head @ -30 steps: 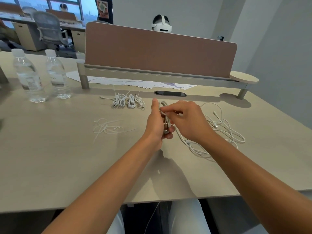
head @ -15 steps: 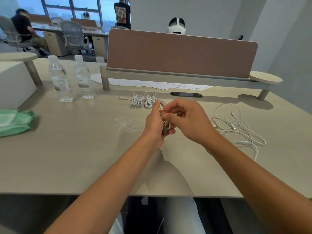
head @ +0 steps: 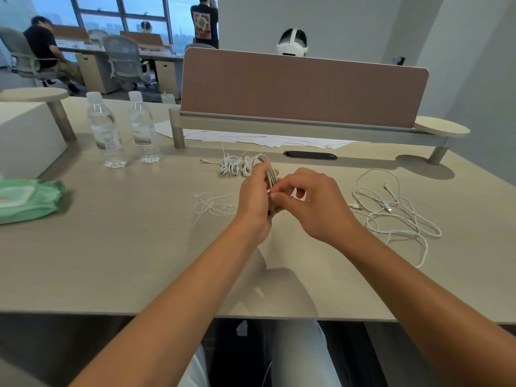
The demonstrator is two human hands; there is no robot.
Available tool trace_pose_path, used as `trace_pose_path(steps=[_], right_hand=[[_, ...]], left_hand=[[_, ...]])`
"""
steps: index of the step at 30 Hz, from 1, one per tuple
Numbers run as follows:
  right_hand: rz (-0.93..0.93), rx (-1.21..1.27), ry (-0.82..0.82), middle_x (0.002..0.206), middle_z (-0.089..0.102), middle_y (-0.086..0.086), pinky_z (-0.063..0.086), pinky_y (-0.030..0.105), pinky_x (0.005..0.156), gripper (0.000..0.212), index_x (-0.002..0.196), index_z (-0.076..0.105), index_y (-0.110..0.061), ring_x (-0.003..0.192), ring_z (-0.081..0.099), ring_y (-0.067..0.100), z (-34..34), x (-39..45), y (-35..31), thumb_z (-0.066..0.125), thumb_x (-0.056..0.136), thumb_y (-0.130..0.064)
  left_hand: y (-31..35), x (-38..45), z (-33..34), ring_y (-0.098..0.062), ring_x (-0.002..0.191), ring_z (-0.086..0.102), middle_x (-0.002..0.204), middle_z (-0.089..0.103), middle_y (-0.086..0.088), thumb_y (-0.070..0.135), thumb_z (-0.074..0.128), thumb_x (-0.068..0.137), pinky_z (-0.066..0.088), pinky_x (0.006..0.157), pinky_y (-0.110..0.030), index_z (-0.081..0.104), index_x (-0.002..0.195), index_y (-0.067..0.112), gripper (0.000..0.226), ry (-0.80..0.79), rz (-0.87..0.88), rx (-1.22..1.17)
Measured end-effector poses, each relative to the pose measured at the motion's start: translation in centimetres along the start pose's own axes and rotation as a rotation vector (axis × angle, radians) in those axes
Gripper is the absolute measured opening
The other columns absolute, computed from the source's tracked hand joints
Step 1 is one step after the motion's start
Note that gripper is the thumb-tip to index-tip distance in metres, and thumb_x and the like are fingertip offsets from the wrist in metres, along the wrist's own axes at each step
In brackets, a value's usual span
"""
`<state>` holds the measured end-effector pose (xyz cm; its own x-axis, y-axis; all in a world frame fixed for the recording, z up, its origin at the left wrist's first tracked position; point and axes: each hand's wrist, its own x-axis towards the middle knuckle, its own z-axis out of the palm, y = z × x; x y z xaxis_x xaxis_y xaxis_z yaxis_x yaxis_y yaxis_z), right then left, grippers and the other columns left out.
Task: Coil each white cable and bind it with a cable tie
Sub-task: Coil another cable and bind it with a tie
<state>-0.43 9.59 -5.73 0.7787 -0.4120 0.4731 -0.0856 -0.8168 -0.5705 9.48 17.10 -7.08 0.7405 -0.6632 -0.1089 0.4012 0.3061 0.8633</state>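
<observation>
My left hand (head: 255, 199) grips a coiled white cable (head: 270, 175) upright above the middle of the desk. My right hand (head: 310, 203) meets it from the right, fingers curled and pinching at the coil's side; what they pinch is hidden. Loose white cables (head: 396, 216) sprawl on the desk to the right. Several bound coils (head: 236, 166) lie behind my hands. Thin white cable ties (head: 212, 205) lie scattered to the left of my left hand.
Two water bottles (head: 104, 129) (head: 143, 127) stand at the back left. A green wipes pack (head: 26, 199) lies at the left edge. A brown divider panel (head: 301, 88) with papers (head: 265, 139) under it closes the back. A person with a headset sits beyond it.
The view has swung left, so the wipes pack and more of the room show. The trailing cable end has been drawn up into the coil, and my right hand's fingers have shifted lower on it.
</observation>
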Motion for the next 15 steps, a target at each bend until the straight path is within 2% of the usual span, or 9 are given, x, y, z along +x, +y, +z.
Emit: trace_pose_path(steps=[5, 8, 10, 12, 15], right_hand=[[-0.012, -0.096, -0.015, 0.089, 0.063, -0.005, 0.044, 0.031, 0.071, 0.009, 0.098, 0.083, -0.033, 0.082, 0.053, 0.010, -0.4, 0.0, 0.3, 0.079, 0.091, -0.029], [-0.104, -0.197, -0.059, 0.088, 0.065, -0.006, 0.047, 0.037, 0.073, 0.013, 0.104, 0.083, -0.031, 0.083, 0.051, 0.012, -0.4, -0.4, 0.6, 0.075, 0.095, -0.028], [-0.167, -0.232, -0.081, 0.086, 0.066, -0.005, 0.047, 0.036, 0.071, 0.015, 0.106, 0.082, -0.029, 0.079, 0.051, 0.010, -0.2, -0.8, 0.7, 0.074, 0.095, -0.027], [-0.197, -0.220, -0.074, 0.084, 0.068, -0.010, 0.047, 0.033, 0.069, 0.016, 0.107, 0.082, -0.029, 0.073, 0.052, 0.006, 0.1, -1.4, 0.8, 0.076, 0.092, -0.025], [-0.140, -0.054, -0.079, 0.079, 0.072, -0.017, 0.049, 0.026, 0.070, 0.017, 0.105, 0.081, -0.029, 0.070, 0.059, 0.012, 0.4, -2.8, 0.6, 0.080, 0.090, -0.025]], left_hand=[[-0.4, 0.0, 0.0, -0.016, 0.063, 0.063, 0.079, 0.067, -0.002, 0.041, 0.043, 0.103, 0.043, 0.046, -0.019, 0.066, 0.106, 0.011, 0.037, 0.007, -0.028, -0.019], [-0.8, 0.1, -0.2, -0.018, 0.064, 0.060, 0.085, 0.066, -0.007, 0.042, 0.044, 0.103, 0.042, 0.045, -0.021, 0.067, 0.106, 0.009, 0.041, 0.034, -0.034, -0.044], [-1.0, 0.0, -0.5, -0.015, 0.062, 0.059, 0.082, 0.065, -0.006, 0.043, 0.045, 0.103, 0.041, 0.045, -0.021, 0.068, 0.108, 0.008, 0.042, 0.067, -0.043, -0.060], [-1.4, -0.4, -0.9, -0.013, 0.063, 0.062, 0.080, 0.065, -0.003, 0.044, 0.046, 0.104, 0.046, 0.051, -0.023, 0.069, 0.110, 0.008, 0.043, 0.110, -0.067, -0.086], [-2.2, -1.0, -2.1, -0.020, 0.062, 0.062, 0.073, 0.067, -0.002, 0.049, 0.046, 0.104, 0.043, 0.056, -0.029, 0.068, 0.102, 0.010, 0.045, 0.193, -0.090, -0.082]])
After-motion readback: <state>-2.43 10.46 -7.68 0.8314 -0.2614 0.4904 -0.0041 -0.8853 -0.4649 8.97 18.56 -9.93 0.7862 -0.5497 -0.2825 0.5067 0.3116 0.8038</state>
